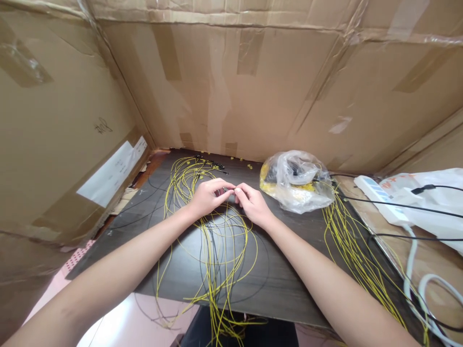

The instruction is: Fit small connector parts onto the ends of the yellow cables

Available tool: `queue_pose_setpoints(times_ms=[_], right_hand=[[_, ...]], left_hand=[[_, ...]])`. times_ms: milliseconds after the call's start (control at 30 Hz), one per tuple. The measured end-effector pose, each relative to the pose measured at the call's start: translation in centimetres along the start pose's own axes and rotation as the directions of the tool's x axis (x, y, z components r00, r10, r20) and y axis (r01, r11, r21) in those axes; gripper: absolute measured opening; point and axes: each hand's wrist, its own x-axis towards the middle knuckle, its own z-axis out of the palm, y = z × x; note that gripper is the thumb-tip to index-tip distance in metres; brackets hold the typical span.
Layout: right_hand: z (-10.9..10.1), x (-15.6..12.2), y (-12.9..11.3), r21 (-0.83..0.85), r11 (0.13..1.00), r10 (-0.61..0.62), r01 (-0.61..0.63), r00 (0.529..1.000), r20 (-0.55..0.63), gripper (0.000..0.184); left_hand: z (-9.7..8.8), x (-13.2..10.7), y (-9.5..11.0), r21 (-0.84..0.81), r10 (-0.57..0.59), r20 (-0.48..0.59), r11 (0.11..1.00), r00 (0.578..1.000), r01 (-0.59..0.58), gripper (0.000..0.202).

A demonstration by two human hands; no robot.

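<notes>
Head view: the left hand [213,195] and the right hand [251,201] meet tip to tip over the desk [289,270], each with thumb and finger drawn together and the other fingers curled, apparently pinching a thin piece [234,189] between them that is too small to make out for certain. Loose yellow wires [209,255] lie under and around both hands, spreading beyond the left hand to a cluster of dark wire ends [214,165] and trailing toward the body, over the desk's near edge. With so small a grip, the likeliest fault is a slip: a slight pull by either hand could let the piece drop among the loops below, where it would be hard to find. The loops cross one another, so lifting the hands could snag a strand and drag its neighbours; the overhanging part could also draw the bundle off by its own weight. To the right of the hands, a second bunch of yellow wires [349,246] runs by a clear plastic bag [296,183] and under the right forearm, so an outward sweep of that arm might catch it, along with the black cable [401,204] near the power strip [379,200].
</notes>
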Motion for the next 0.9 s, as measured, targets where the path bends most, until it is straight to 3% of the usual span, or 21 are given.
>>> queue_pose_setpoints(times_ms=[133, 233, 433, 667, 900], right_hand=[[0.08, 0.06, 0.11, 0.021, 1.0, 0.001, -0.001, 1.0, 0.013, 0.049], [0.16, 0.04, 0.12, 0.035, 0.999, 0.01, -0.012, 0.999, 0.04, 0.051], [0.11, -0.03, -0.07, 0.03, 1.0, 0.005, -0.005, 1.0, -0.002, 0.035], [0.01, -0.09, -0.06, -0.002, 1.0, 0.016, -0.016, 1.0, -0.011, 0.026], [-0.01, -0.07, -0.02, -0.041, 0.999, 0.02, -0.019, 1.0, 0.014, 0.045]], left_hand=[[0.1, -0.04, 0.35, 0.014, 0.011, 0.008, 1.0, 1.0, -0.011, 0.014], [0.24, -0.07, 0.63, 0.001, -0.043, 0.005, 0.999, 0.999, 0.043, 0.012], [0.53, -0.03, 0.8, -0.067, -0.195, -0.001, 0.979, 0.981, 0.194, 0.01], [0.61, 0.08, 0.48, -0.096, -0.185, -0.002, 0.978, 0.983, 0.184, 0.012], [0.55, 0.03, 0.76, -0.073, -0.131, 0.023, 0.989, 0.991, 0.133, 0.012]])
